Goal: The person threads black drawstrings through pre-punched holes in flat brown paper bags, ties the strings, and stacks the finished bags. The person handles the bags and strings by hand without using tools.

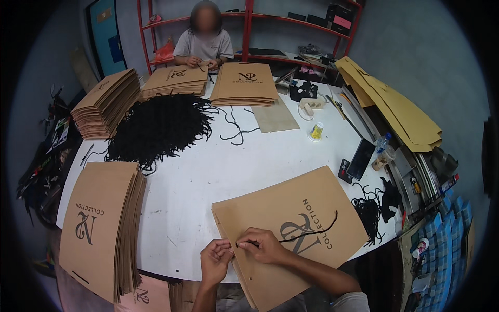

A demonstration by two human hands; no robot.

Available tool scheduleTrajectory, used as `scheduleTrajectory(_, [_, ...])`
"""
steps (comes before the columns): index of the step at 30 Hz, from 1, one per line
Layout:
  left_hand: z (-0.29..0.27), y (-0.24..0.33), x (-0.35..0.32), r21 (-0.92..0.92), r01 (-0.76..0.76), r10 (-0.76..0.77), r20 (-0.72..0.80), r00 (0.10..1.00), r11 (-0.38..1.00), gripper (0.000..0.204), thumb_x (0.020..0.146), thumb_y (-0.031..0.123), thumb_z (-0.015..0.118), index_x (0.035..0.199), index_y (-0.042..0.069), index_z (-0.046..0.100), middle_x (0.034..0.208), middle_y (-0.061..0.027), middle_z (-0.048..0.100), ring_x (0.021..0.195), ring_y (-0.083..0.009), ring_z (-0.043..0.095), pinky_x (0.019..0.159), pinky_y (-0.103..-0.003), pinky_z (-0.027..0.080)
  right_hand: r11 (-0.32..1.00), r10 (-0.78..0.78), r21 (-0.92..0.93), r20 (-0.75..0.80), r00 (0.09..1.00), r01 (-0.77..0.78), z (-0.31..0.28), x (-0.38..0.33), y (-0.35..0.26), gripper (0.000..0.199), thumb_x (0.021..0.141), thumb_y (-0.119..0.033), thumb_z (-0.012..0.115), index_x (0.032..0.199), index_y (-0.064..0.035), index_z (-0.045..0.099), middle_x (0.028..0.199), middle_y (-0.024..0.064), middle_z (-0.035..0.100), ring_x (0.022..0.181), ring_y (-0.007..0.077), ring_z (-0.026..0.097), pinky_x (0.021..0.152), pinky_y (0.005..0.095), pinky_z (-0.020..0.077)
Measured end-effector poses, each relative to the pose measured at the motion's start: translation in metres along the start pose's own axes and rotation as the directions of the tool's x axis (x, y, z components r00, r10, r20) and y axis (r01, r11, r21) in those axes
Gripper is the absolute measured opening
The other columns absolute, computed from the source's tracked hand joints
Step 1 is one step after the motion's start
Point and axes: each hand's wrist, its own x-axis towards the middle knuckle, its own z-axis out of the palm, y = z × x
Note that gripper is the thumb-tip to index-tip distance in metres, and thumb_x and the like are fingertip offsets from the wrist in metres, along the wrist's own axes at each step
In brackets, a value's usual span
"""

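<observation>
Both forearms enter from the bottom edge, hands meeting at lower centre.
Left hand (215, 256) pinches the edge of the flat brown paper bag (291, 229); right hand (266, 245) is closed on a black cord (312, 231) lying across the bag.

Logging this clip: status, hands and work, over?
Left hand pinches bag edge. Right hand grips black cord across flat brown paper bag. Nothing blocking; bag stack sits left.

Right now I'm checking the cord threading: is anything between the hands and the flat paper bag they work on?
Nothing visible. The left hand and right hand already rest on the brown paper bag, pinching the black cord near its edge. The table around it is bare; the bag stack lies apart, to the left.
</observation>
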Motion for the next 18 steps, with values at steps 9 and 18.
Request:
scheduleTrajectory(9, [-0.001,-0.004,-0.003,-0.008,0.01,-0.01,0.001,1.0,1.0,0.025,0.092,-0.008,0.068,0.115,-0.007,0.06,0.108,-0.0142,0.07,0.097,-0.0166,0.07,0.085,-0.028,0.057,0.995,0.087,0.047,0.001,0.996,-0.087,0.007,-0.006,0.01,0.007,0.092,-0.004,0.075,0.095,0.0018,0.074,0.088,0.0088,0.071,0.078,0.0111,0.065,0.071,0.0268,0.0523])
scheduleTrajectory(18, [-0.009,-0.013,-0.001,-0.027,0.007,-0.006,0.035,0.999,1.0,0.024,0.093,-0.011,0.065,0.116,-0.009,0.062,0.106,-0.0116,0.07,0.096,-0.0146,0.071,0.083,-0.027,0.058,1.0,0.023,-0.008,-0.037,0.999,-0.023,0.01,-0.006,0.009,0.006,0.09,-0.004,0.077,0.092,0.0012,0.076,0.088,0.011,0.073,0.077,0.0167,0.07,0.07,0.0285,0.0533])
